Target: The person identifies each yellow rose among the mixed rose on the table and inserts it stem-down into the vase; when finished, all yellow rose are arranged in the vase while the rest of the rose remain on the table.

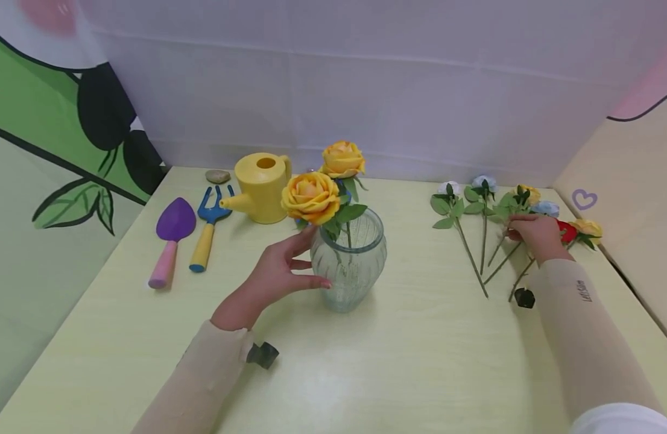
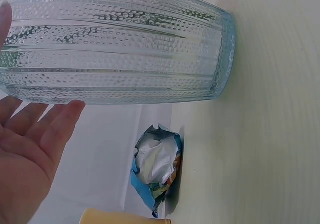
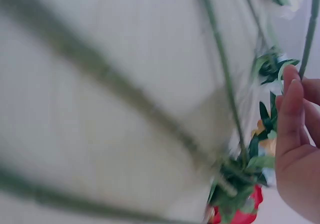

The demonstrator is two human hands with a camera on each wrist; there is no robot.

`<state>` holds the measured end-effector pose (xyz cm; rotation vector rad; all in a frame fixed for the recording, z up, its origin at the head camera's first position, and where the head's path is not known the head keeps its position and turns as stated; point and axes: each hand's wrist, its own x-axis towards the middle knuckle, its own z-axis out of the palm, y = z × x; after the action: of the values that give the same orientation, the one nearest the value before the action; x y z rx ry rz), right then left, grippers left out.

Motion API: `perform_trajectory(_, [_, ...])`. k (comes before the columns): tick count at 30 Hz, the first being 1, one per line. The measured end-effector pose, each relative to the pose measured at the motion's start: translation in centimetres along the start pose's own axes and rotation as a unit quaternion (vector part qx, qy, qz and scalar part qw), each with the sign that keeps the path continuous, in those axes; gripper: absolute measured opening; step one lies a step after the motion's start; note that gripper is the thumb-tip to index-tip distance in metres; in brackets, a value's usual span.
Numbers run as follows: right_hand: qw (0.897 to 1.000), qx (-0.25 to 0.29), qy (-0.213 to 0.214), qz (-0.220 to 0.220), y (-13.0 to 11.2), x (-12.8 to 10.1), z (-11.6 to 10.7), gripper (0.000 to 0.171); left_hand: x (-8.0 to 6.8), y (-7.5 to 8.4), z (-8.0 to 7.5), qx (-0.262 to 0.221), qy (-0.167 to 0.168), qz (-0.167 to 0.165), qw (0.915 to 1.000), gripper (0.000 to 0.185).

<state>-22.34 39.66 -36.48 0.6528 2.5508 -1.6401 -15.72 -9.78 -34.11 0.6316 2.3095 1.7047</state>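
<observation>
A ribbed glass vase (image 1: 348, 265) (image 2: 115, 44) stands mid-table with two yellow roses (image 1: 310, 196) in it. My left hand (image 1: 318, 258) (image 2: 35, 149) touches the vase's left side, fingers straight and spread, palm facing the glass. At the right, several loose flowers lie in a row on the table: white (image 1: 448, 188), pale blue (image 1: 484, 182), yellow (image 1: 529, 194), red (image 1: 567, 230). My right hand (image 1: 515, 232) (image 3: 295, 134) rests over their stems (image 1: 499, 247), fingertips beside a green stem (image 3: 309, 34). Whether it pinches one is hidden.
A yellow watering can (image 1: 263, 187) stands behind the vase to the left. Beside it lie a blue rake (image 1: 208, 226), a purple trowel (image 1: 173, 232) and a small stone (image 1: 218, 176). Panels wall in the pale green table (image 1: 398, 361) on the left, back and right.
</observation>
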Motion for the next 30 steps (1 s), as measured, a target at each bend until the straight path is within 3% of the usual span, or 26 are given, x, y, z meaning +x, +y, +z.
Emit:
perform_trajectory(4, [0.992,0.124,0.003,-0.018,-1.1,-0.5,0.3,0.033,0.0,0.0,0.0,0.001,-0.001,-0.002,1.0,0.09])
perform_trajectory(8, [0.981,0.194,0.015,-0.026,-2.7,-1.2,0.7,0.008,0.0,0.1,0.0,0.001,0.0,-0.003,1.0,0.09])
perform_trajectory(16, [0.959,0.277,0.024,-0.049,-5.6,-2.5,2.1,0.043,-0.1,0.0,-0.1,0.0,0.002,-0.007,1.0,0.09])
perform_trajectory(22, [0.937,0.332,0.031,-0.103,-7.9,-3.5,3.3,0.023,0.0,-0.1,0.1,-0.006,-0.001,-0.005,1.0,0.09])
perform_trajectory(30, [0.919,0.363,-0.001,-0.152,-12.0,-6.0,5.9,0.04,0.0,0.1,0.0,0.005,0.001,-0.006,1.0,0.091])
